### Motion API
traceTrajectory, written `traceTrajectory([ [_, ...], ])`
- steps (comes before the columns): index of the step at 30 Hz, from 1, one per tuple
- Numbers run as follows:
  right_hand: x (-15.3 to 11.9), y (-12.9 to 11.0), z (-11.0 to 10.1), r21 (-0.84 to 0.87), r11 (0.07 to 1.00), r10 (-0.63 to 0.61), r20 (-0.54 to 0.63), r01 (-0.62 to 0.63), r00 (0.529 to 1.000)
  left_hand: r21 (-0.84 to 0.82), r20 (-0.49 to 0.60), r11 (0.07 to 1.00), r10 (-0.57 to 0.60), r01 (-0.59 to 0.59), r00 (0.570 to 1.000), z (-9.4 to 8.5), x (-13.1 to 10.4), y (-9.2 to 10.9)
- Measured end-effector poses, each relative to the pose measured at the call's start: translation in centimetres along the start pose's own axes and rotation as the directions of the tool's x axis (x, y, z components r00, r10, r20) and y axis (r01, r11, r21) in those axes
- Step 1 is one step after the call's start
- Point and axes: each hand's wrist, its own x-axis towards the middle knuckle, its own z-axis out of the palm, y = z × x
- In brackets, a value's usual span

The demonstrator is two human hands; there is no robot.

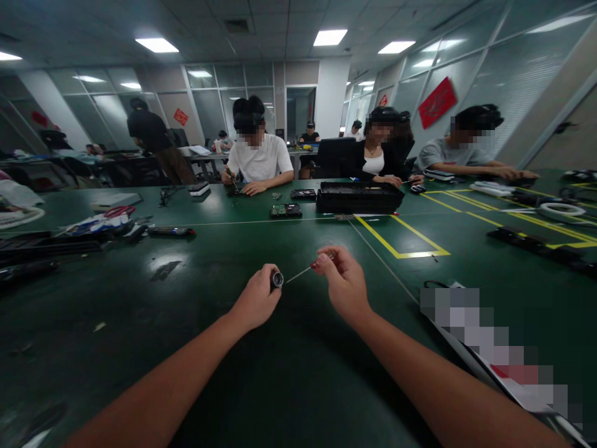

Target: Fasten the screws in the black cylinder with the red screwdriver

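My left hand (255, 300) is closed around a small dark cylindrical part (277, 280), its round, silvery-rimmed end turned to the right. Most of that part is hidden by my fingers, so its kind cannot be told. In my right hand (342, 277) is a thin screwdriver (299, 273), pinched by its reddish handle. Its shaft slants down to the left, and the tip is close to the round end; whether they touch I cannot tell. Both hands are over the green table (298, 348).
Ahead lie a circuit-board device (286, 211) and a long black housing (360, 198). Left are a dark tool (170, 231) and cluttered parts. A white-edged, partly blurred object (504, 379) lies right, near my forearm. Yellow tape (422, 254) marks the table. Several people work opposite.
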Motion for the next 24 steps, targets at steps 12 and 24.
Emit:
traceTrajectory([
  [12,-0.4,1.1,0.2,-0.090,0.996,0.017,0.117,-0.006,0.993,0.011,-0.066,0.994,0.109,-0.109,0.992,-0.9,0.4,-0.6],
  [24,-0.1,-0.4,-0.1,-0.412,0.911,-0.007,0.050,0.027,0.999,0.042,-0.093,0.984,0.178,-0.175,0.980,-0.8,0.4,-1.3],
])
